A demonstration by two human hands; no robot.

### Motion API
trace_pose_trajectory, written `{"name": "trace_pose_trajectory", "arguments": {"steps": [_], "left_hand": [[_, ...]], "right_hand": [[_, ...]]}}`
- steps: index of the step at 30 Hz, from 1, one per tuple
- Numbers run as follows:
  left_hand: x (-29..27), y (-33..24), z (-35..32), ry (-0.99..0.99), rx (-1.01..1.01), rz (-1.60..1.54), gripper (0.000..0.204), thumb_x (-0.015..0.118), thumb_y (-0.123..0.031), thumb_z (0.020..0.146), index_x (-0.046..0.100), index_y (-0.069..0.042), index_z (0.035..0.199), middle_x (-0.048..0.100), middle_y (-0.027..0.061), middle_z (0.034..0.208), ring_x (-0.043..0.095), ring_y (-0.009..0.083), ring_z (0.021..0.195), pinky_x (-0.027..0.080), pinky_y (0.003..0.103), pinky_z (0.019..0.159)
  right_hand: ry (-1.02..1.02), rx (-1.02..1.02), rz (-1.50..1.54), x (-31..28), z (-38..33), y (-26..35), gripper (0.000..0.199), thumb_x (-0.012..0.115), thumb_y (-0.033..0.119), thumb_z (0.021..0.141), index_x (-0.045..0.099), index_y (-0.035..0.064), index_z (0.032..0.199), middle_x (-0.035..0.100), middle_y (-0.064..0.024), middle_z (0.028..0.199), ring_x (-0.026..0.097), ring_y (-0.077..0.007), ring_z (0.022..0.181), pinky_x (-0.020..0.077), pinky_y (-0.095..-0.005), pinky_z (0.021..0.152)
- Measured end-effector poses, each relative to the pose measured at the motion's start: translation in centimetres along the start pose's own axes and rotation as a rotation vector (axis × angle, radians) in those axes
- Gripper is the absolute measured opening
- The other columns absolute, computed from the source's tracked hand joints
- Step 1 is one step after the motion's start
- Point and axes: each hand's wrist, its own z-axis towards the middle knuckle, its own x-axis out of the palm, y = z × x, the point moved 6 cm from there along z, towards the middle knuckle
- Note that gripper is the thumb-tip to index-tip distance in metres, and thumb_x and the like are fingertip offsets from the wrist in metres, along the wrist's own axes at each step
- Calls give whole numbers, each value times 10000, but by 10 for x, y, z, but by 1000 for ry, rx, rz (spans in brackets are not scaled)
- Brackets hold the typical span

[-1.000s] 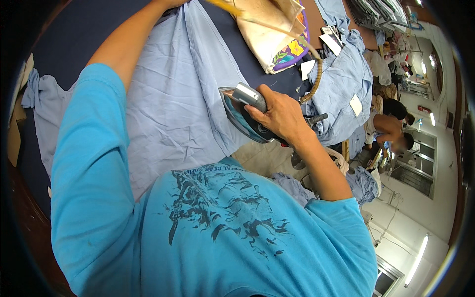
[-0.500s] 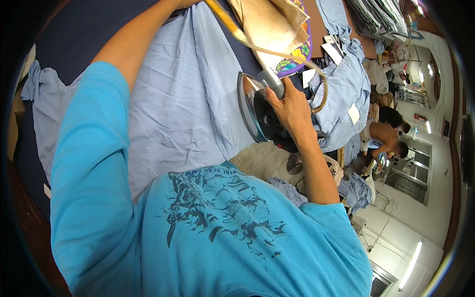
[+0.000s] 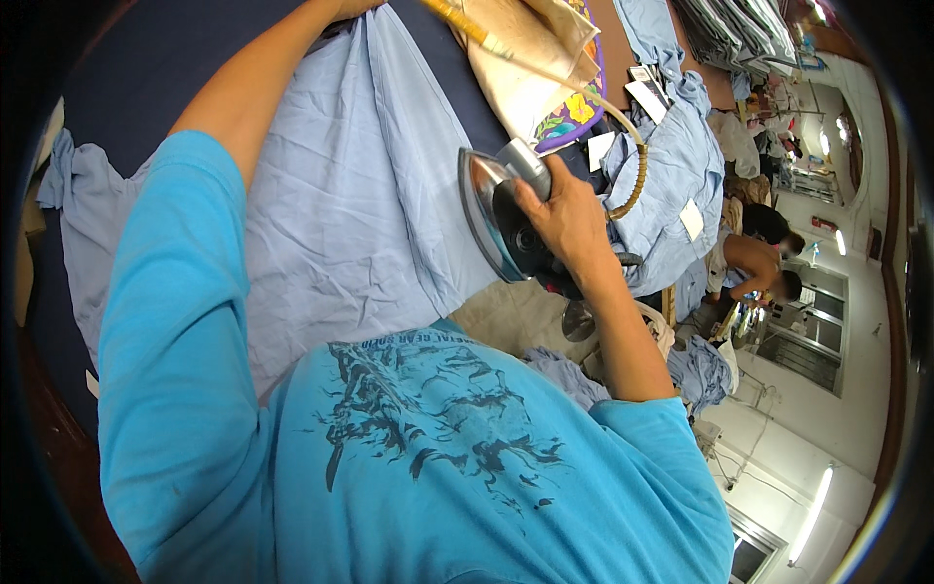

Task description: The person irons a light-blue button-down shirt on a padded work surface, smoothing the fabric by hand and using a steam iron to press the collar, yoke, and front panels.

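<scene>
My right hand (image 3: 576,219) is closed around the handle of a steam iron (image 3: 501,219), dark with a silver part at its far end. The iron is tilted on its side, its soleplate edge toward the light blue cloth garment (image 3: 321,204) spread over the dark blue table cover. At the upper edge my left hand (image 3: 352,8), partly cut off, grips the garment's far end, where folds run up to it. Whether the soleplate touches the cloth, I cannot tell. A yellow and tan hose (image 3: 545,73) runs from the iron up past the far edge.
A beige cloth (image 3: 520,68) lies over a purple-edged floral pad (image 3: 574,117) beyond the iron. More light blue garments (image 3: 666,170) with white tags are heaped at right. A garment stack (image 3: 735,34) stands far right. Other people (image 3: 754,258) work in the background.
The iron and my right hand have shifted slightly left. My left hand sits a little farther left, and the garment's far folds have moved with it.
</scene>
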Motion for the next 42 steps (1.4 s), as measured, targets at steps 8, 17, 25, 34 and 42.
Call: {"name": "trace_pose_trajectory", "arguments": {"steps": [8,17,25,34,42], "left_hand": [[31,40,28,-83,222,-51,214,587,-288,812,660,-96,874,676,97,873,626,271,777,492,389,720],[11,36,16,14,114,-112,170,574,-250,803,653,-105,842,673,90,880,622,251,806,480,379,724],[-6,3,-7,27,-19,15,302,530,-388,824,663,-137,928,656,121,967,611,313,935,460,434,806],[1,7,0,92,-52,-24,306,530,-387,842,626,-107,917,651,102,868,608,252,848,456,400,766],[20,31,32,117,89,-44,334,549,-388,862,589,-65,787,583,66,712,516,189,682,410,360,662]], "right_hand": [[12,61,-24,1,2,-3,451,583,394,830,518,9,1055,623,-241,717,611,-425,742,475,-491,652],[22,42,-2,-4,16,19,438,585,409,833,527,1,980,620,-221,704,608,-407,712,462,-477,622],[-65,18,-5,-3,59,40,421,587,396,840,528,-17,898,624,-235,744,613,-405,750,468,-465,656],[-47,-56,-2,-1,93,65,433,569,402,842,544,-21,928,636,-262,828,621,-407,823,478,-469,722],[-240,-186,83,5,163,106,534,535,462,836,599,-61,922,625,-295,871,607,-425,877,473,-467,764]]}}
